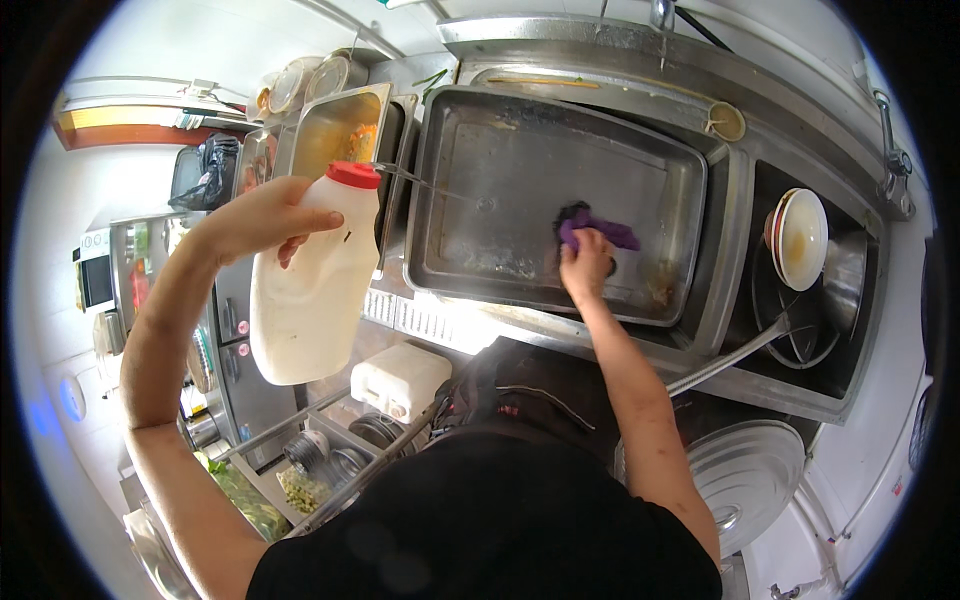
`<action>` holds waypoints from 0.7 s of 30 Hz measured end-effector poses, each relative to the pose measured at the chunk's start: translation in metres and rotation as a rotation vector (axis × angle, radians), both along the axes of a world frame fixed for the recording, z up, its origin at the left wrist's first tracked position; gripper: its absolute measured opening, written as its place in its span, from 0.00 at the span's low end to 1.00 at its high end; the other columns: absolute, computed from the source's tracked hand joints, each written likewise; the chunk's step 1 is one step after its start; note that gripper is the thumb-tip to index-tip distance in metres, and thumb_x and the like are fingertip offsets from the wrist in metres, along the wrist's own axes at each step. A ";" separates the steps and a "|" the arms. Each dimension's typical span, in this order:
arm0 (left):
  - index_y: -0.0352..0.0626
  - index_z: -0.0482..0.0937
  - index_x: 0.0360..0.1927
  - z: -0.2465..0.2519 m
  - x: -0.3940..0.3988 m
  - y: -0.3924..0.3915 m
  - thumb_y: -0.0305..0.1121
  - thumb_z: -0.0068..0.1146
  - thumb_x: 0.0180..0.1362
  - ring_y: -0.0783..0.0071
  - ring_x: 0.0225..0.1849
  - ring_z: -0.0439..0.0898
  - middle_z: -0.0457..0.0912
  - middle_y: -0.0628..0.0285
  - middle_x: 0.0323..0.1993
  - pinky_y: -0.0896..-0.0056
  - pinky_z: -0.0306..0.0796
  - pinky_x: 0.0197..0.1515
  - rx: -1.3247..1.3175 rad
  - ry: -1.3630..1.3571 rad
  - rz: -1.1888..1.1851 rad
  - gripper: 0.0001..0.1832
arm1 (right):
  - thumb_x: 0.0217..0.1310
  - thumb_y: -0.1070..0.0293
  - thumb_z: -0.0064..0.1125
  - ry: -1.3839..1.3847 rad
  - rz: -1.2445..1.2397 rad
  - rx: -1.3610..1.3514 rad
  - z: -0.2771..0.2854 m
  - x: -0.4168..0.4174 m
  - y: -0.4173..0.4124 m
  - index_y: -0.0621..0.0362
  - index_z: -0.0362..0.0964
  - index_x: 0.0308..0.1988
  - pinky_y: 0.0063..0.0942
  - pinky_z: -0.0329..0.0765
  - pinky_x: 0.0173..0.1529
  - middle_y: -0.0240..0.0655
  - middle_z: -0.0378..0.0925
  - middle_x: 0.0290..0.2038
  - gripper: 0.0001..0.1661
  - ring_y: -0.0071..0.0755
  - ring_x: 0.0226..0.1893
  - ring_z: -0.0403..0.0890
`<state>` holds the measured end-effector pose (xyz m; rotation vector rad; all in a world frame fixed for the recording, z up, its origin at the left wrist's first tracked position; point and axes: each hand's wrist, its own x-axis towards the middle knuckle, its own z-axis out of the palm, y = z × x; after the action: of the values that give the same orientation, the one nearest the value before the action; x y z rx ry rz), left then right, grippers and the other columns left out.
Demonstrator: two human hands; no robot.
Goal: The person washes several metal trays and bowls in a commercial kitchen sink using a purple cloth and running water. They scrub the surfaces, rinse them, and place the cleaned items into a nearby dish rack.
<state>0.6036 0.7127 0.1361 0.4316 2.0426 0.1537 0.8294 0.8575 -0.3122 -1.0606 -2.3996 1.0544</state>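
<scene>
My left hand [281,214] grips a large white plastic jug [311,300] with a red cap, its top tilted towards the pan. A thin stream of liquid runs from the cap into a large rectangular metal pan [480,187], which lies across the sink. In the right part of the pan, my right hand [589,259] holds a purple cloth [600,229] with something dark beside it against the pan's bottom. Brown residue marks the pan's right end.
Right of the pan, a sink basin holds stacked bowls [801,240], a metal pot [846,281] and a spray hose [735,360]. Steel food containers [337,124] stand on the left. A wooden stick [544,82] lies behind the pan. A white canister [401,379] is near my left side.
</scene>
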 end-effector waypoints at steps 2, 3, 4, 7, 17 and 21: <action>0.37 0.73 0.36 0.003 -0.002 -0.002 0.38 0.53 0.62 0.84 0.13 0.69 0.70 0.69 0.15 0.81 0.64 0.18 0.070 0.036 0.011 0.13 | 0.52 0.66 0.61 0.025 0.165 0.050 0.015 -0.022 -0.024 0.49 0.73 0.47 0.52 0.65 0.57 0.37 0.69 0.51 0.19 0.53 0.57 0.64; 0.37 0.73 0.36 0.005 -0.001 -0.006 0.39 0.54 0.62 0.85 0.14 0.68 0.71 0.70 0.17 0.82 0.63 0.18 0.101 0.056 0.024 0.13 | 0.52 0.66 0.60 0.023 0.269 0.061 0.023 -0.035 -0.037 0.48 0.73 0.47 0.53 0.64 0.57 0.37 0.69 0.52 0.20 0.53 0.58 0.63; 0.37 0.73 0.38 0.005 -0.002 -0.007 0.39 0.54 0.62 0.85 0.14 0.68 0.71 0.70 0.18 0.82 0.63 0.18 0.148 0.060 0.040 0.13 | 0.52 0.66 0.60 0.064 0.368 0.100 0.024 -0.050 -0.048 0.48 0.72 0.49 0.54 0.64 0.56 0.37 0.68 0.55 0.21 0.53 0.59 0.63; 0.37 0.72 0.41 0.005 -0.006 -0.016 0.38 0.57 0.62 0.86 0.16 0.67 0.72 0.69 0.21 0.83 0.63 0.19 0.273 0.101 0.097 0.14 | 0.53 0.65 0.59 0.171 0.582 0.133 0.038 -0.106 -0.073 0.45 0.72 0.52 0.54 0.59 0.60 0.36 0.64 0.61 0.24 0.55 0.64 0.58; 0.32 0.70 0.49 0.027 -0.039 -0.031 0.45 0.60 0.60 0.85 0.17 0.69 0.73 0.68 0.21 0.83 0.65 0.20 0.668 0.425 0.149 0.26 | 0.59 0.60 0.53 0.015 0.313 0.227 0.033 -0.226 0.009 0.41 0.67 0.59 0.53 0.54 0.64 0.35 0.62 0.63 0.26 0.52 0.66 0.55; 0.38 0.70 0.36 0.031 -0.068 -0.019 0.49 0.56 0.62 0.83 0.19 0.63 0.65 0.70 0.18 0.77 0.64 0.28 0.932 0.590 0.107 0.21 | 0.61 0.55 0.51 -0.106 0.074 0.317 -0.003 -0.175 0.043 0.39 0.64 0.61 0.55 0.54 0.63 0.34 0.61 0.64 0.28 0.55 0.65 0.56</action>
<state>0.5353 0.6938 0.1673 1.0243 2.4720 1.1873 0.6547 0.9007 -0.3153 -0.9425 -2.5955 0.6212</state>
